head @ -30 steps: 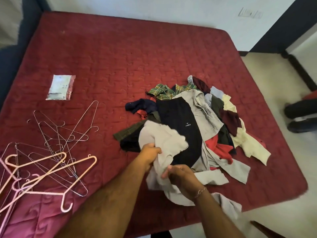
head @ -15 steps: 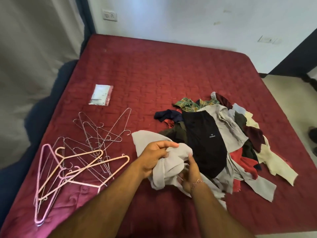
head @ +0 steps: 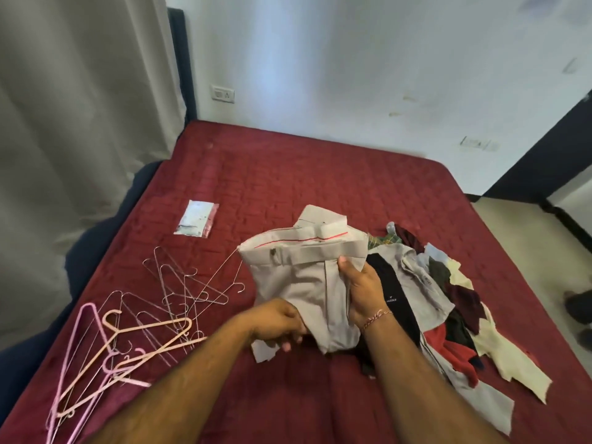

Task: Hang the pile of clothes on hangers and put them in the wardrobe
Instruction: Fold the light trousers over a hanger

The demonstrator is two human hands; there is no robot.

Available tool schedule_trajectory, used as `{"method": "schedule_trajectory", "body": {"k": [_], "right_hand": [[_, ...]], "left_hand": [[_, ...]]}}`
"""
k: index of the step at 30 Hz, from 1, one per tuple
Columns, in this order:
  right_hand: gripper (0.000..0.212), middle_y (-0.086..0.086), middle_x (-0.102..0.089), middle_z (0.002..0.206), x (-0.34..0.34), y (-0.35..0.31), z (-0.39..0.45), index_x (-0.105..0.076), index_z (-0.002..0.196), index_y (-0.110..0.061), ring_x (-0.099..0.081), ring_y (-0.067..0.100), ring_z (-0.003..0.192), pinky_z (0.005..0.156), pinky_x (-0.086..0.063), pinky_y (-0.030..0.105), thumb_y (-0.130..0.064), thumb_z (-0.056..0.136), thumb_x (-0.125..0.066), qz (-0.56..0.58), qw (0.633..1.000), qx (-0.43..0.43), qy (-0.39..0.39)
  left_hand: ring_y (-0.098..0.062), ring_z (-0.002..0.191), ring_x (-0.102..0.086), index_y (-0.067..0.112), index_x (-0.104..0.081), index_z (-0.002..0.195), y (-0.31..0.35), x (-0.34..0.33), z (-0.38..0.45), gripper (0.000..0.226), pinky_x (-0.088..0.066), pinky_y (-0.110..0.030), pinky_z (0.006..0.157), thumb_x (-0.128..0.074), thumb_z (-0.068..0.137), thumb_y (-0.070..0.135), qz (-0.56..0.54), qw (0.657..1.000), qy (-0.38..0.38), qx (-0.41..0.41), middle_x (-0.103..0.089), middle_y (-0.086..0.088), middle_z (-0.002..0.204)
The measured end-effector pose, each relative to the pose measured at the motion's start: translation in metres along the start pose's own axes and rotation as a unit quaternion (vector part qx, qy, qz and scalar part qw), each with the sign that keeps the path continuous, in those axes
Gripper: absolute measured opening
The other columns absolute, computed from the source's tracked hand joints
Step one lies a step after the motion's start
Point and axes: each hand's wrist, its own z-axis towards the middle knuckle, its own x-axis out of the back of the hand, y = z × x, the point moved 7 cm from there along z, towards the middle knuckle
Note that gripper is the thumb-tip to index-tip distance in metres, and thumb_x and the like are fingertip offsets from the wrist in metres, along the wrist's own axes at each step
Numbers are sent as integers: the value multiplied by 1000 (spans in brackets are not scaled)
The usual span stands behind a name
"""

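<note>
I hold a pair of light grey trousers (head: 298, 277) up above the bed, waistband on top with a thin red line inside it. My left hand (head: 277, 323) grips the lower folds of the fabric. My right hand (head: 363, 291) grips the trousers on their right side, thumb near the waistband. The pile of clothes (head: 448, 309) lies on the bed to the right, with black, grey, maroon, red, cream and plaid pieces. A heap of wire and pink plastic hangers (head: 137, 322) lies on the bed to the left.
The dark red quilted bed (head: 320, 187) fills the middle. A small flat packet (head: 196, 217) lies on it behind the hangers. A grey curtain (head: 70, 123) hangs at the left, a white wall stands behind. Someone's dark shoe (head: 578, 307) shows on the floor at the right edge.
Both hands lifted the grey trousers out of the pile and raised them, opening them so the waistband shows. The view tilted up toward the wall.
</note>
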Motion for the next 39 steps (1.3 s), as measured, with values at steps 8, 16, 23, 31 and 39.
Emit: {"method": "schedule_trajectory", "body": {"k": [8,16,23,31,39], "right_hand": [[82,12,-74,114,1,-114,-12,-63,126,1,-70,26,107,98,-57,40,-43,64,-94,-67,985,154,-33],[38,23,-67,129,25,-153,-22,-73,119,-8,-60,40,126,110,-47,51,-19,83,-75,66,983,170,8],[31,7,-70,79,86,-141,-9,-68,79,-4,-63,24,75,70,-53,37,-31,89,-79,-117,970,157,142],[35,0,-68,91,102,-136,32,-67,98,-20,-66,20,85,82,-55,38,-38,78,-88,-429,875,128,185],[118,-8,-25,160,39,-173,82,-20,159,-39,-24,21,146,119,-32,49,-61,65,-89,-493,838,231,36]], "left_hand": [[-21,115,-58,20,-33,152,42,103,18,93,-51,-39,93,-89,78,8,-310,877,339,-143,-49,-1,131],[-24,114,-70,14,-61,137,146,142,7,105,-59,-32,85,-102,47,53,-340,874,175,-300,-72,-9,128],[-11,88,-69,14,-72,102,272,180,-48,27,-55,-32,84,-85,84,30,-69,878,254,-399,-75,3,94],[-12,93,-66,14,-70,99,427,147,-102,19,-50,-33,86,-75,94,32,280,784,303,-463,-72,3,100],[-10,92,-67,13,-72,99,495,146,-160,12,-53,-30,87,-77,93,22,302,766,317,-470,-74,4,97]]}}
